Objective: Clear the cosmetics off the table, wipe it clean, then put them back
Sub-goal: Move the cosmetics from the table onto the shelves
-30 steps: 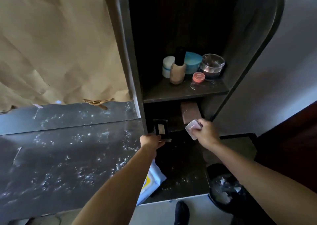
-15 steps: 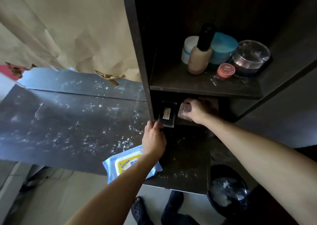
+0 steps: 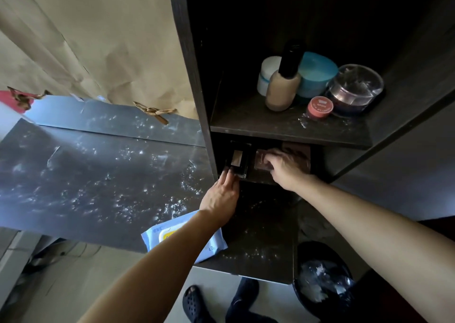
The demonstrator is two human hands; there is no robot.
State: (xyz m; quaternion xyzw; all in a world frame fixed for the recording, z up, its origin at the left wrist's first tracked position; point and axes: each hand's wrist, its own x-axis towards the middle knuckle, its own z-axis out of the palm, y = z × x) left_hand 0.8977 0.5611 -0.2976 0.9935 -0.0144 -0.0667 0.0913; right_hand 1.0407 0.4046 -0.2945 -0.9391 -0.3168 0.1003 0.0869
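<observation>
Black compact now set down, left hand's straight fingers touching; right hand still grips pink compact.

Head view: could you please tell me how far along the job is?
Done: foundation bottle and jars sit on the upper shelf. In hand: left hand touches the black compact, right hand holds the pink compact, under that shelf. Left: wiping the speckled table, then returning everything.

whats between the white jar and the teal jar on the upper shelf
The black-capped foundation bottle: in the head view it stands in front of the gap between the white jar and the teal jar, overlapping both.
</observation>
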